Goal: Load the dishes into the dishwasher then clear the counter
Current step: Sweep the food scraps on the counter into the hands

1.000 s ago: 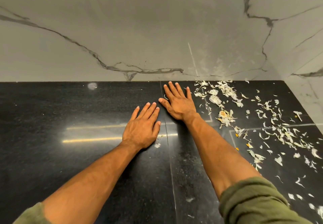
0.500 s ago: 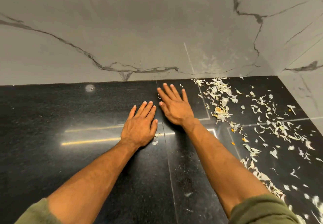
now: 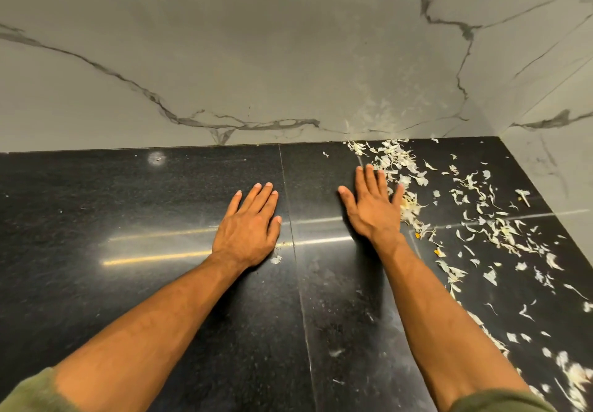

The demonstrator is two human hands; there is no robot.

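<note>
Left hand point(image 3: 247, 228) is lying palm-down, flat on the black counter point(image 3: 128, 206) just left of frame ctr, fingers straight & close together, gripping nothing. Right hand point(image 3: 373, 209) is lying flat too, right of ctr & a bit higher in frame, fingers straight & slightly spread, holding nothing. Its little-finger edge is touching the pale peel scraps point(image 3: 494, 228). The hands are sitting apart, w/ the counter's seam point(image 3: 298, 283) running top-to-btm between them. The scraps are covering the right part of the counter, from the wall edge at upper right down to the btm right corner, & are thickest just beside the right hand. A few orange bits are mixed in. One lone scrap point(image 3: 276, 259) is lying just below the left hand's thumb side. Both forearms are reaching in from the btm edge, w/ green sleeves point(image 3: 32, 392) showing at the btm corners. A grey veined marble wall point(image 3: 256, 58) is filling the top half of the frame. Light streaks are reflecting on the counter to the left of the left hand.
</note>
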